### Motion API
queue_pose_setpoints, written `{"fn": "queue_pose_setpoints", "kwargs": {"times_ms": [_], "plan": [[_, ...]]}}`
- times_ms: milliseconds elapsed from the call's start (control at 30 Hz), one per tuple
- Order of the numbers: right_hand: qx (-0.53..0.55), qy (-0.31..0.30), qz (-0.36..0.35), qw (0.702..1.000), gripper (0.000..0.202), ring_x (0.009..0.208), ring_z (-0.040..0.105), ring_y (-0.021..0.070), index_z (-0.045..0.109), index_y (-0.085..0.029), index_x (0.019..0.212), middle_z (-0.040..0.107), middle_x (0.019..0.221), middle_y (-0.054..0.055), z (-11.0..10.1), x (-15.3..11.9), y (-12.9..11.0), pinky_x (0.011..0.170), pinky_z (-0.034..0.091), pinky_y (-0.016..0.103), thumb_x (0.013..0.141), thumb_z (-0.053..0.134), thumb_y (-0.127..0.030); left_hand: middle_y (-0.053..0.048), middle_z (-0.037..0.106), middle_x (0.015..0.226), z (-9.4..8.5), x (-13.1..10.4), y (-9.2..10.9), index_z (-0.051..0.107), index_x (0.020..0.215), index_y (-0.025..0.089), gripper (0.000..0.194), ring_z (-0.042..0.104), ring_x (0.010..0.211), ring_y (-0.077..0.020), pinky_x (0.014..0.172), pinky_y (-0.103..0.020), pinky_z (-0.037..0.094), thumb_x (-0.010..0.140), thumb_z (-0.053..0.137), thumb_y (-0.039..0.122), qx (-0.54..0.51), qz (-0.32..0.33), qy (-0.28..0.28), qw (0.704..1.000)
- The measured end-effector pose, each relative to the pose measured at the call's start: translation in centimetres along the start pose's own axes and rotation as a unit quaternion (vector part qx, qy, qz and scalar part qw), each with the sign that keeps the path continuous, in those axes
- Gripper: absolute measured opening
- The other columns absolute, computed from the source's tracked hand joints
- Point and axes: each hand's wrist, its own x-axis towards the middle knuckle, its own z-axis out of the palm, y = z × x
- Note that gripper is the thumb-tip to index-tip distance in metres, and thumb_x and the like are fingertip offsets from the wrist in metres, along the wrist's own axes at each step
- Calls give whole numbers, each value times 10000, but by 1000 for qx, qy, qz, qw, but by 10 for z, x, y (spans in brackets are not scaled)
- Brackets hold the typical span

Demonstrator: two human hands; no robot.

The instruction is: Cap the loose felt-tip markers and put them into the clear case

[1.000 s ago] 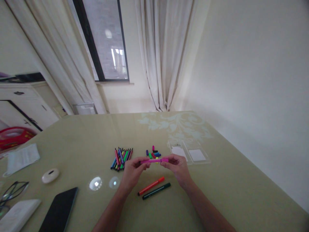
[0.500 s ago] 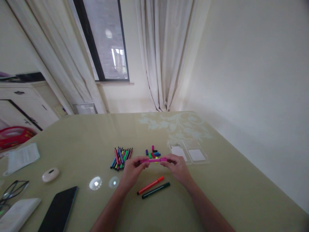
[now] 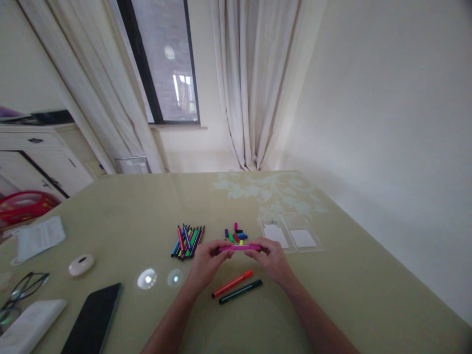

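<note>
A pink marker point(image 3: 239, 248) lies level between my two hands, above the table. My left hand point(image 3: 211, 258) pinches its left end, and my right hand point(image 3: 271, 258) is closed on the capped right end. Just beyond the fingers is a small heap of loose marker caps point(image 3: 236, 236) in several colours. Left of it rests a pile of uncapped markers point(image 3: 188, 242), tips pointing away. Nearer to me, an orange marker point(image 3: 232, 283) and a dark green marker point(image 3: 240, 291) lie side by side, both capped.
An open clear plastic case point(image 3: 307, 250) with white cards lies right of the caps. On the left are a black phone point(image 3: 92, 317), a white box-like object point(image 3: 33, 324), eyeglasses point(image 3: 27, 287), a round pale case point(image 3: 81, 265) and a face mask point(image 3: 40, 240). A wall borders the right side.
Both hands still hold the pink marker and have hardly moved. The whole view has shifted slightly, so everything sits a little further right.
</note>
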Motion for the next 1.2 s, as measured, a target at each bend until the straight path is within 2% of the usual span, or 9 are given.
{"fn": "queue_pose_setpoints", "kwargs": {"times_ms": [133,233,367,467,567,767,933,1067,1200], "plan": [[-68,-76,-42,994,166,733,672,204,841,-259,919,761,806,36,2,-2,-2,689,509,300,855,802,-408,-52,809,923,-14,4,3,832,948,238,236,719,840,-215,756,-283,533,891,709,432,96,35,-41,994],[-110,-134,-47,984,164,815,686,224,841,-260,955,758,880,55,4,-4,-1,767,520,326,892,767,-392,-77,788,915,-32,8,-2,808,925,209,345,694,845,-242,767,-329,516,973,568,452,207,45,53,976],[-169,-184,-22,968,141,939,673,248,836,-263,1003,732,973,74,6,-6,2,852,513,347,910,738,-303,-105,741,983,-46,7,-12,777,919,204,247,645,977,-300,898,-410,474,960,567,328,467,45,181,864],[-173,-224,-23,959,159,978,662,244,829,-263,1036,715,1001,75,5,-7,2,884,507,343,922,719,-257,-111,710,1055,-45,4,-13,764,968,215,199,620,1053,-316,908,-416,463,954,582,297,568,23,165,806],[-156,-246,-23,956,175,1011,661,244,821,-271,1065,713,1043,71,2,-8,0,918,507,344,913,735,-259,-121,695,1071,-41,4,-11,755,982,207,189,613,1079,-317,903,-409,464,958,589,293,597,9,153,788],[-233,-166,-42,957,148,1017,654,245,798,-214,1050,715,1041,82,25,7,0,930,496,348,942,703,-248,-127,686,1057,-38,4,-8,756,851,196,229,600,1094,-329,905,-421,462,947,623,357,598,-4,135,790],[-407,-137,-56,901,199,1099,631,281,762,-160,1115,703,1110,138,65,30,0,980,480,385,979,624,-206,-123,684,1028,-35,2,-11,748,833,190,229,608,1050,-319,909,-423,469,942,624,349,594,28,122,795],[-489,-122,-86,859,217,1155,604,287,758,-136,1079,696,1146,158,75,31,3,1015,462,400,974,568,-122,-96,702,1010,-37,7,-15,748,889,218,232,628,1011,-302,957,-438,463,967,599,377,530,74,148,832],[-499,-122,-100,852,240,1095,621,278,736,-145,1134,709,1149,147,63,18,7,980,476,401,981,553,-117,-86,744,962,-37,13,-17,703,945,212,254,661,970,-307,932,-454,476,986,567,422,421,79,165,889]]}}
